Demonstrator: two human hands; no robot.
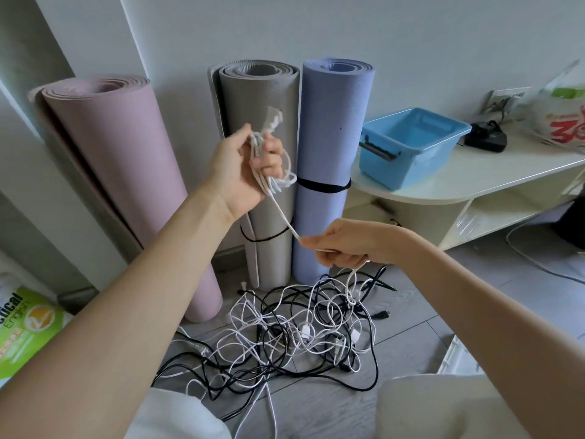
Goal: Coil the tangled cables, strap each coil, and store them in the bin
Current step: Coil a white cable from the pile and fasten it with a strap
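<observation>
Above the tangled cables (304,331) on the floor, a white cable (281,213) is gripped in loops by the raised left hand (243,172) and pinched lower by the right hand (342,245); the blue bin (408,147) is set on the table (474,182).

The thin white cable (282,213) has a smooth, slightly shiny plastic sheath, as do the white strands in the heap of tangled white and black cables (294,337) on the floor; the black ones look matt, rubbery. The light blue rectangular bin (411,144) is smooth glossy plastic with a dark handle. The three rolled mats, pink (126,172), grey (262,115) and lavender-blue (332,122), are matt foam with a fine grainy texture. The cream desk (474,175) has a smooth, faintly glossy top. The grey floor (421,315) shows a matt wood-grain finish.
</observation>
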